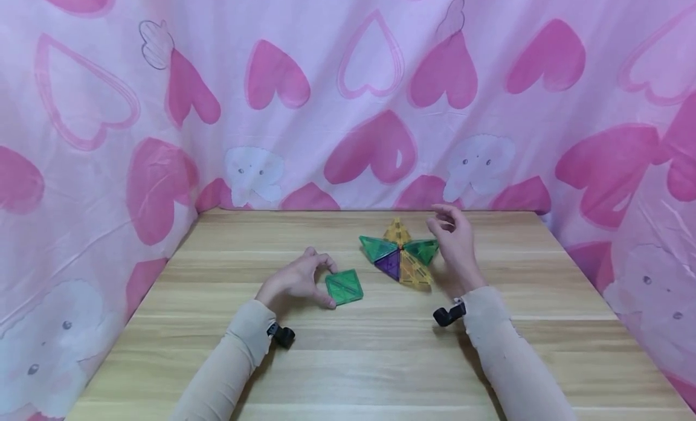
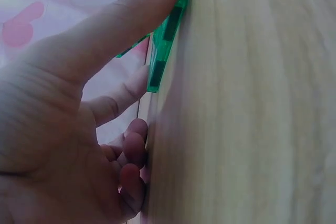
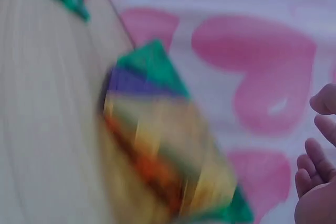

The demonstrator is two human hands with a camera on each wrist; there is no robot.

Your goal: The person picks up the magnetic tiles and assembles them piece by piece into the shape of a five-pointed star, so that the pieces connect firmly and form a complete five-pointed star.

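My left hand holds a green square magnetic tile by its left side, thumb at the near corner and index finger at the far one. The left wrist view shows the thumb against the green tile, close to the tabletop; the other fingers curl loosely. A raised, star-like build of magnetic tiles stands right of it: green triangles, a purple triangle and yellow-orange pieces. Just right of this build my right hand is lifted, fingers loosely bent and nothing between them. The right wrist view blurs the build.
Both hands work over a light wood-grain table. A pink curtain printed with hearts and white cartoon figures hangs along its back and sides. Each wrist carries a small black camera, such as the one on the left.
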